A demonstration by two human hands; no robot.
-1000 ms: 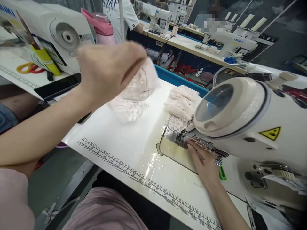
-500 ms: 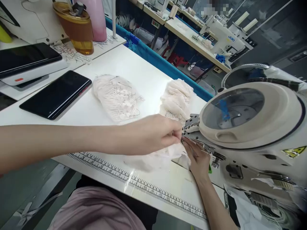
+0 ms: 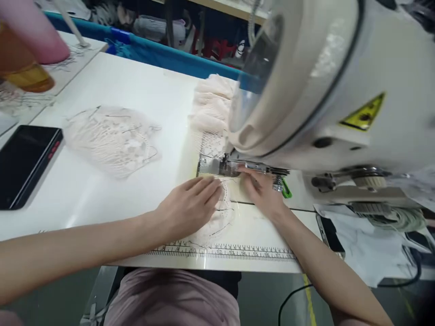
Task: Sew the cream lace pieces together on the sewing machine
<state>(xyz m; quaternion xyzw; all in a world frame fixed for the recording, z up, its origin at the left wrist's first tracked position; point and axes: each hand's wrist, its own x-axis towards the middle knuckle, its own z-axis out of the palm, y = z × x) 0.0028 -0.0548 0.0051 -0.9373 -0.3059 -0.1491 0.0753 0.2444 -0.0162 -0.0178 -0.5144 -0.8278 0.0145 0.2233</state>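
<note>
My left hand point(image 3: 192, 206) lies flat, fingers stretched out together, on a sheer cream lace piece point(image 3: 220, 222) with dark thread ends. That lace reaches from the table's front ruler up to the sewing machine's presser foot point(image 3: 229, 167). Just right of the foot is my right hand point(image 3: 260, 190), its index finger stretched toward the metal parts and the thumb apart from it; its fingertips are partly hidden by the machine. Behind the foot, more lace point(image 3: 212, 145) runs into a bunched cream fabric heap point(image 3: 212, 104).
The white sewing machine head point(image 3: 306, 81) fills the upper right. Another lace piece point(image 3: 112, 140) lies left on the table, near a black phone point(image 3: 27, 163). An amber cup point(image 3: 23, 63) and a pink bottle point(image 3: 41, 34) stand at the upper left. A green clip-like object point(image 3: 286, 188) is beside my right hand.
My left hand has left its closed grip at the presser foot and now lies flat on the lace nearer the table's front. My right hand stays by the foot. The view has turned right.
</note>
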